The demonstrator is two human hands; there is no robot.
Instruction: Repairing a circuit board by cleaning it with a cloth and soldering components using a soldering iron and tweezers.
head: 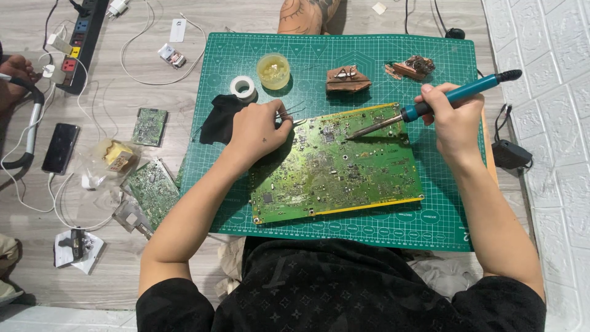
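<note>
Grey wood-look flooring carries a green cutting mat (442,209), and on it lies a large green circuit board (335,166) with yellow edging, tilted slightly so its right end sits higher in the view. The right hand (452,120), at about two o'clock from the board's middle, is wrapped firmly around the teal handle of a soldering iron (430,104); its dark tip comes down on the board's upper middle area. The left hand (261,129), at about ten o'clock, has its fingers pinched together on a pair of thin tweezers (292,114) whose points reach toward the board's upper left edge; whether they grip a component is too small to tell.

Beyond the board at twelve o'clock sit a yellow pot of flux (273,71), a roll of white tape (244,87) and two brown holders with metal scraps (348,79). A black cloth (218,120) lies under the left wrist. Off the mat at nine o'clock are smaller circuit boards (150,187), a black phone (60,147) and a power strip (83,37).

To do this well, I judge that the iron should rest on the joint only until the solder flows, with the heel of the right hand braced on the mat for steadiness. The tweezers should wait close by and lift gently, never prying. The cord should stay clear of the hot tip.
</note>
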